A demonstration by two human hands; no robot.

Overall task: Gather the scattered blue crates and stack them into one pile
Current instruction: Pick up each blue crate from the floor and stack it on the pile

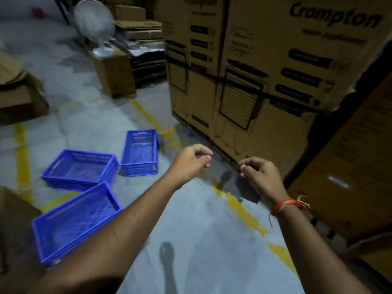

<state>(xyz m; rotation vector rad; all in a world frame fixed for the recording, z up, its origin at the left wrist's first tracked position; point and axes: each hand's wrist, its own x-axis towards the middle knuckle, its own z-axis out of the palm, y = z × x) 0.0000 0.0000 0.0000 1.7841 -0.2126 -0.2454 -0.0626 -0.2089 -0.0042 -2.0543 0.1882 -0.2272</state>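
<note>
Three blue plastic crates lie apart on the grey floor to my left. The nearest crate sits at the lower left, partly behind my left forearm. A second crate lies just beyond it. The third crate stands farther off, end-on, close to the second crate's corner. My left hand hovers in mid-air to the right of the third crate, fingers curled in, holding nothing. My right hand, with an orange thread at the wrist, hangs level with it, fingers also curled and empty.
Tall printed cardboard cartons rise close ahead and to the right. Yellow floor lines run past them. More cardboard boxes sit at the left, and a wrapped fan stands on a box at the back.
</note>
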